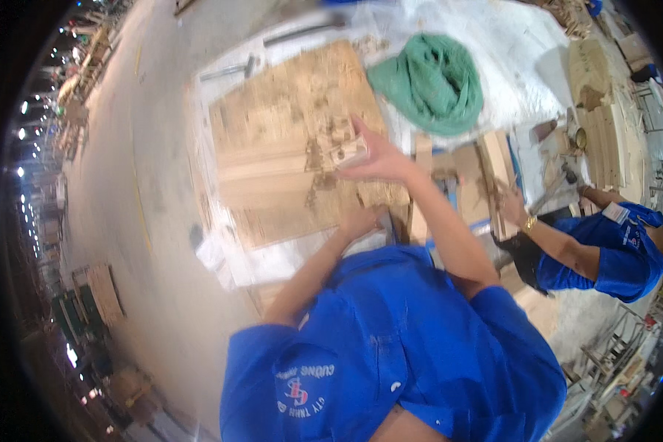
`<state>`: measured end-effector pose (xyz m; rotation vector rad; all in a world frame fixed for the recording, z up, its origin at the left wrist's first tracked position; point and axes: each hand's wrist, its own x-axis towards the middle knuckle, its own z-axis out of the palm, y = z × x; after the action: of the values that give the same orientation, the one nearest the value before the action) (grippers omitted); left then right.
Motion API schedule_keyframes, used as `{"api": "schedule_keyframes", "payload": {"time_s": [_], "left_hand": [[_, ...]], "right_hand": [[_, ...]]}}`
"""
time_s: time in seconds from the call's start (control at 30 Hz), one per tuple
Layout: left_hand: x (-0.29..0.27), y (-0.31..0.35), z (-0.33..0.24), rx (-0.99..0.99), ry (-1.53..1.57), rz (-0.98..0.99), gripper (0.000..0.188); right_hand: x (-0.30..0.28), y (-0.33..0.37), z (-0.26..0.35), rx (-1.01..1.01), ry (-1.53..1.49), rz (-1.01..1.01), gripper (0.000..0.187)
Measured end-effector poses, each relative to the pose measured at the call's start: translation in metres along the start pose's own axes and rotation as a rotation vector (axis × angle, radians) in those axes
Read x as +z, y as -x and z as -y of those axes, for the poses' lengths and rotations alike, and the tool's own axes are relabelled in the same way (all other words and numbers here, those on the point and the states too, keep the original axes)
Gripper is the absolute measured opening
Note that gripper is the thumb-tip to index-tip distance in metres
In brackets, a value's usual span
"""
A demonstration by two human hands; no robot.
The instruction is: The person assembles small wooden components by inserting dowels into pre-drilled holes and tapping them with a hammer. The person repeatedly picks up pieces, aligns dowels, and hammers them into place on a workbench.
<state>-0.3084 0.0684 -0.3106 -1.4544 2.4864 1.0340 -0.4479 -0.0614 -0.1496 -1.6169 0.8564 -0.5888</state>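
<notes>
My right hand (379, 156) is closed around a small pale wooden block (350, 153) with a dark hole in its face. It is held over a plywood board (265, 118), beside more small wooden pieces (337, 131) that are blurred together. Close to my body, at the board's near edge, is my left hand (362, 219). Its fingers are smeared and partly hidden, so whether they hold anything does not show. Pale wooden strips (250, 177) lie across the board to the left of both hands.
A bundled green cloth (435, 85) lies beyond the board on white sheeting (519, 55). At the far left of the table rests a hammer-like metal tool (232, 70). To my right a co-worker in blue (604, 254) has hands over wooden pieces (497, 158).
</notes>
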Motion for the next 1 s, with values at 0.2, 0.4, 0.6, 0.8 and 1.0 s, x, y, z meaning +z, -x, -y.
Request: {"api": "schedule_keyframes", "payload": {"time_s": [0.2,0.4,0.6,0.8,1.0], "left_hand": [[0.016,0.005,-0.016,0.187,-0.219,-0.301,0.012],[0.006,0.014,-0.023,0.198,-0.213,0.060,0.019],[-0.024,0.050,-0.012,-0.097,0.636,-0.175,0.020],[-0.176,0.123,-0.043,-0.346,0.708,-0.763,0.021],[-0.242,0.119,-0.120,-0.288,0.343,-0.884,0.020]], "right_hand": [[0.003,-0.001,0.002,-0.085,0.016,0.036,0.120],[0.007,-0.002,0.008,-0.227,-0.156,-0.011,0.102],[0.005,0.003,0.012,-0.077,-0.015,0.014,0.115],[0.011,0.012,0.023,0.005,-0.070,0.021,0.119],[0.018,0.003,0.014,-0.151,-0.055,-0.093,0.090]]}}
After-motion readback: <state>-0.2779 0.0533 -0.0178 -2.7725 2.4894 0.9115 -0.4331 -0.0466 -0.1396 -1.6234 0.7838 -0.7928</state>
